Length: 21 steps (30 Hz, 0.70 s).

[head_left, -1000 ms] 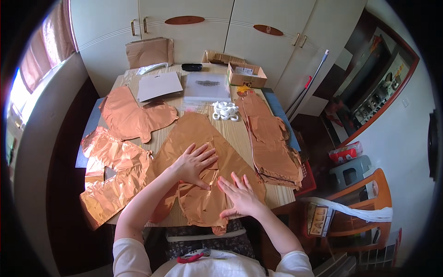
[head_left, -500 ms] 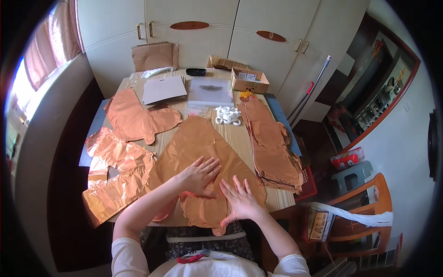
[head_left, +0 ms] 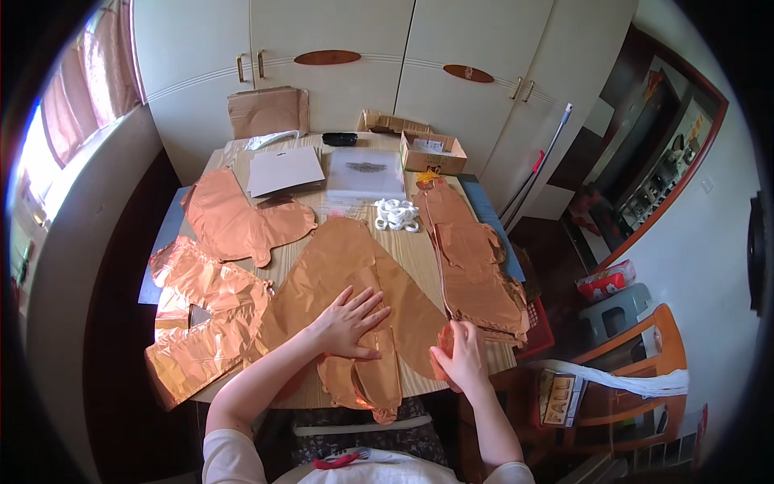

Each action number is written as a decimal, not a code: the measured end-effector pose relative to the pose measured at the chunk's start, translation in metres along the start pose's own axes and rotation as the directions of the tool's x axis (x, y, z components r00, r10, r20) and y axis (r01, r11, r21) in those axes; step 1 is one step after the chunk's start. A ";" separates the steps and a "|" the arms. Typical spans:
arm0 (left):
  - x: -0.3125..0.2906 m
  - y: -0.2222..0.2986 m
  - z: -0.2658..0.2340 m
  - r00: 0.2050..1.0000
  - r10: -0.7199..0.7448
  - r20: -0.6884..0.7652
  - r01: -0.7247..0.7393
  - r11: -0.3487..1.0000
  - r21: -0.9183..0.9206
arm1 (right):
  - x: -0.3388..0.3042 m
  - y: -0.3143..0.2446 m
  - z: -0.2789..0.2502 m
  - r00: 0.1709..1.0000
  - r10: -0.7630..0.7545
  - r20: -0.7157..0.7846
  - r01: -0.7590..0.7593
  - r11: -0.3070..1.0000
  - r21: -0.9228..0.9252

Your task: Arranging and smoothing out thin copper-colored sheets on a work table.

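Fingers, head view: left hand (head_left: pixel 348 324) lies palm down, fingers spread wide, resting on foil and gripping nothing; right hand (head_left: pixel 463 355) is curled, thumb and fingers drawn together on a bent-up foil edge, fingertips partly hidden.
Large copper foil shape (head_left: pixel 334 262): at the near middle of a wood-grain table (head_left: pixel 419 250), narrower end pointing away from the person, near part folded and hanging slightly past the table's edge; left hand on its middle, right hand at its near right corner.
Foil to the left: a shiny, wrinkled piece (head_left: pixel 205 278) with a small opening lies just beside the large shape; beyond it sits a smoother, curved piece (head_left: pixel 234 218).
Foil to the right: a flat stack (head_left: pixel 472 270) of copper pieces.
Far side of table: pale cards (head_left: pixel 285 171), a clear plastic packet (head_left: pixel 365 173), a cluster of white loops (head_left: pixel 396 215) and an open cardboard box (head_left: pixel 434 151).
Room: cream cupboards (head_left: pixel 330 89) behind the table; a wooden chair (head_left: pixel 667 335) at right with white strands (head_left: pixel 621 381) across it.
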<state>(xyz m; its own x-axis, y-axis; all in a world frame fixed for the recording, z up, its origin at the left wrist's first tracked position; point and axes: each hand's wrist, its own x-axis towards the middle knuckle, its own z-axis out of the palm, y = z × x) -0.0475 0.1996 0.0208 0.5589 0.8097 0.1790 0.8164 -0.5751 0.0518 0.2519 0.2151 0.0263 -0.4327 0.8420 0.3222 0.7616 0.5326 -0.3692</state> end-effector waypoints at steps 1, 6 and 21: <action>0.000 0.000 0.000 1.000 0.001 0.000 -0.001 1.000 -0.001 | -0.005 0.004 0.001 1.000 0.029 -0.006 -0.028 0.999 0.033; 0.000 0.001 0.002 1.000 -0.009 0.001 0.009 1.000 -0.011 | -0.012 0.004 0.002 0.997 0.075 -0.029 -0.073 0.996 0.051; 0.000 0.000 0.001 1.000 0.004 -0.014 -0.004 1.000 -0.002 | 0.000 -0.039 0.051 0.954 -0.285 0.092 0.271 0.952 0.138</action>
<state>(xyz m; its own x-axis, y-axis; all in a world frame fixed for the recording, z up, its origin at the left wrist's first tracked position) -0.0473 0.1997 0.0202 0.5600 0.8058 0.1927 0.8141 -0.5784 0.0527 0.1975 0.1985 -0.0038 -0.6745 0.6593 0.3323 0.5412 0.7476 -0.3849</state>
